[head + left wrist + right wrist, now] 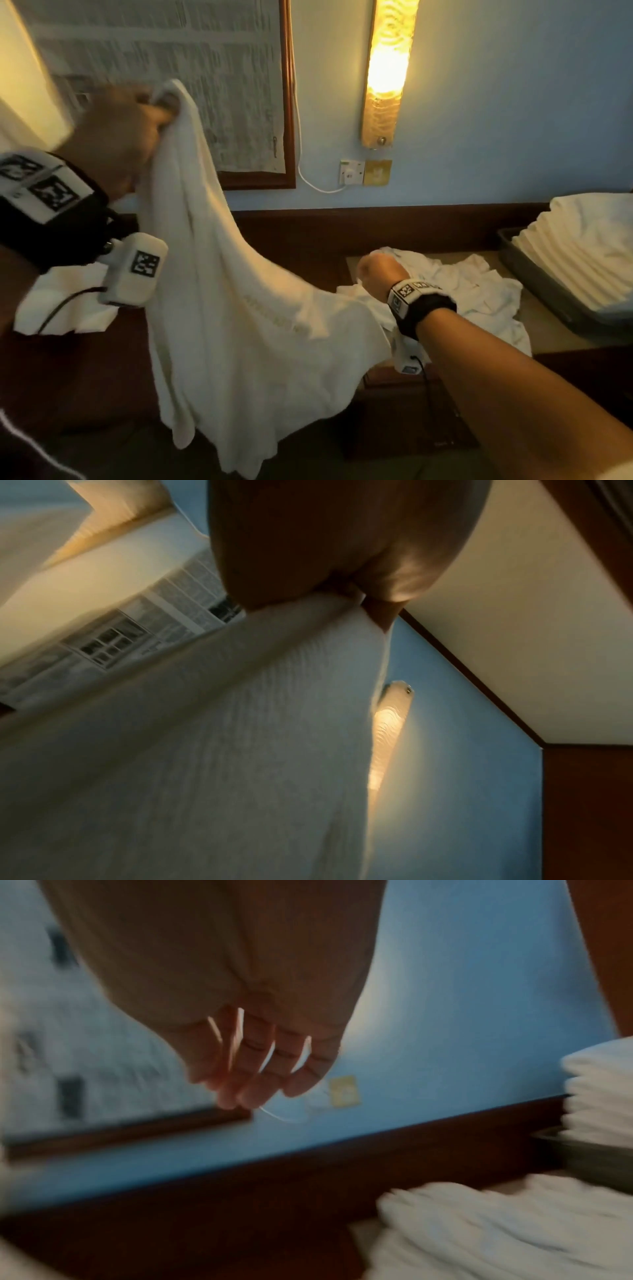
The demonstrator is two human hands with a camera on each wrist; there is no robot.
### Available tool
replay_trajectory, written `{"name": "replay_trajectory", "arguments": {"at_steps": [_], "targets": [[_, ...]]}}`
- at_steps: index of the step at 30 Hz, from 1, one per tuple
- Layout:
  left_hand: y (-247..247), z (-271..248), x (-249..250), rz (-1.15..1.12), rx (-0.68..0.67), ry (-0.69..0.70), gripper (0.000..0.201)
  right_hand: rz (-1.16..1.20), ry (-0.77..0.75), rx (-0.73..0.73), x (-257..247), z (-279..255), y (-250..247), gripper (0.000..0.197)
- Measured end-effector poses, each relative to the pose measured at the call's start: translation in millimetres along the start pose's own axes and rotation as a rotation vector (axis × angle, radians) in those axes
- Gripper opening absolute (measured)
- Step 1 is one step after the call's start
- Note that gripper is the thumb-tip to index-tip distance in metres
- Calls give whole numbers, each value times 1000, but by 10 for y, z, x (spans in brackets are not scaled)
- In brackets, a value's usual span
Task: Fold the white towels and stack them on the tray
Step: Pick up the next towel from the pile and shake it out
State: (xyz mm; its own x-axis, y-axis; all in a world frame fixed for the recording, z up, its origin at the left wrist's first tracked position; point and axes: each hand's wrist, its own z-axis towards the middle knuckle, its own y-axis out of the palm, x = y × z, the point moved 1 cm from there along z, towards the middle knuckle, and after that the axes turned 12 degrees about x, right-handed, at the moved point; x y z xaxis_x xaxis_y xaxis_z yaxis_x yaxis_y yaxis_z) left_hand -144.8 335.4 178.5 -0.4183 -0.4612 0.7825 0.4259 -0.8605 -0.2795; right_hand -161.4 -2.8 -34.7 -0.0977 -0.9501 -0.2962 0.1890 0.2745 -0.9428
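Because the towel (219, 291) needs spreading before folding, the left hand (116, 137) pinches its corner high; the right hand (260, 1069), fingers loosely curled, holds nothing left of the tray (534, 274).

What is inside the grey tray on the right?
A stack of folded white towels fills the grey tray and rises above its rim. The tray's floor is covered by the stack, so anything beneath it cannot be seen.

Hotel room — wall lamp (387, 73), dark headboard (376, 226), stacked towels (589, 260) on tray (534, 274).
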Motion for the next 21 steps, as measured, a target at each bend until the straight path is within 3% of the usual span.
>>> {"name": "replay_trajectory", "arguments": {"at_steps": [4, 7, 13, 16, 21], "targets": [[303, -173, 54, -56, -179, 15, 19, 672, -222, 177, -962, -52, -687, 13], [480, -223, 47, -64, -254, -7, 19, 926, -317, 236, -1473, -171, -1084, 21], [488, -210, 61, -134, -286, -39, 12, 1054, -224, 252, -1802, -147, -1192, 29], [425, -124, -9, -188, -244, -57, 16, 1132, -160, 150, -1883, -177, -1141, 28], [247, 95, -246, -249, -199, -151, 20, 936, -86, -32, -1782, -310, -818, 29]]}}
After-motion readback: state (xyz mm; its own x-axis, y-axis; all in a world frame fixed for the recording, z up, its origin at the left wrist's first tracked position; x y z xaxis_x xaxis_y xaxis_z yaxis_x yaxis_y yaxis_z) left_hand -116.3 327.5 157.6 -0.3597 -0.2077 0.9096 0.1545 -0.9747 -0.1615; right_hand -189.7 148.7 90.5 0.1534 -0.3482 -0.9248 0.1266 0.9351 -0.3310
